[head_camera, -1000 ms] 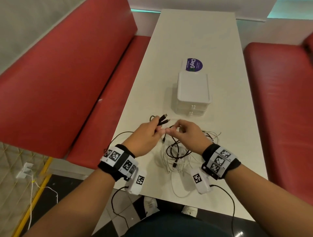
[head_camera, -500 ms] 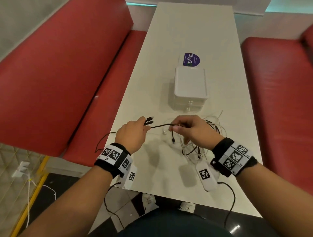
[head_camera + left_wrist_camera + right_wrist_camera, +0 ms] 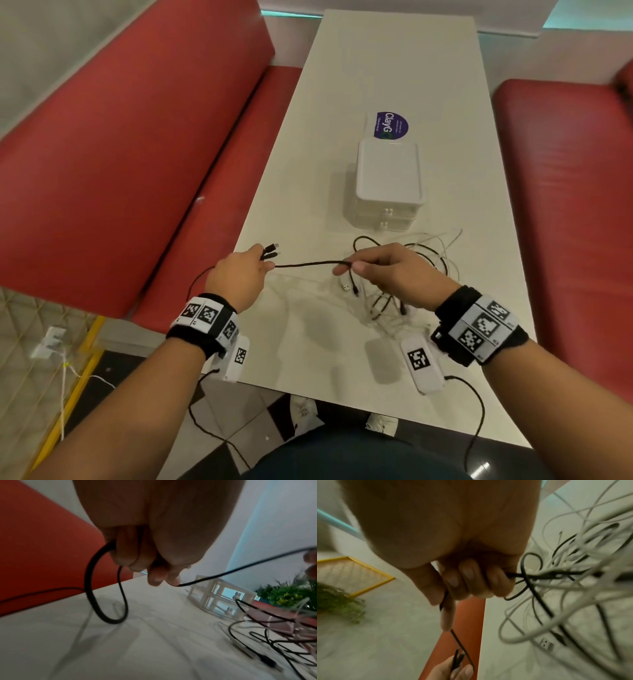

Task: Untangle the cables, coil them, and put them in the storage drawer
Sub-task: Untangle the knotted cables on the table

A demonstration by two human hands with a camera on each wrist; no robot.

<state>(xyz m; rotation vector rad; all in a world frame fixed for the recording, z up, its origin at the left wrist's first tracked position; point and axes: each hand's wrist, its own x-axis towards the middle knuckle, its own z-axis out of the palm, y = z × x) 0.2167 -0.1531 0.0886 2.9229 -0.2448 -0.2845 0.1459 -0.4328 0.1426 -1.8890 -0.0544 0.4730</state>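
Observation:
A thin black cable (image 3: 310, 264) runs taut between my two hands above the white table (image 3: 342, 359). My left hand (image 3: 245, 270) grips its plug ends (image 3: 271, 251), and a loop of the black cable (image 3: 106, 601) hangs below the curled fingers. My right hand (image 3: 383, 270) pinches the same black cable (image 3: 462, 645) farther along, above a tangle of black and white cables (image 3: 400, 301). A white USB plug (image 3: 345, 287) lies in the tangle. The small white storage drawer unit (image 3: 388, 181) stands shut beyond the hands.
A purple round sticker (image 3: 392, 125) lies on the table behind the drawer unit. Red bench seats (image 3: 120, 154) flank the table on both sides. The table's near edge (image 3: 342, 399) is just below my wrists.
My hands have drawn apart, the left going left and the right going right, stretching the black cable out between them. The tangle now sits under the right hand.

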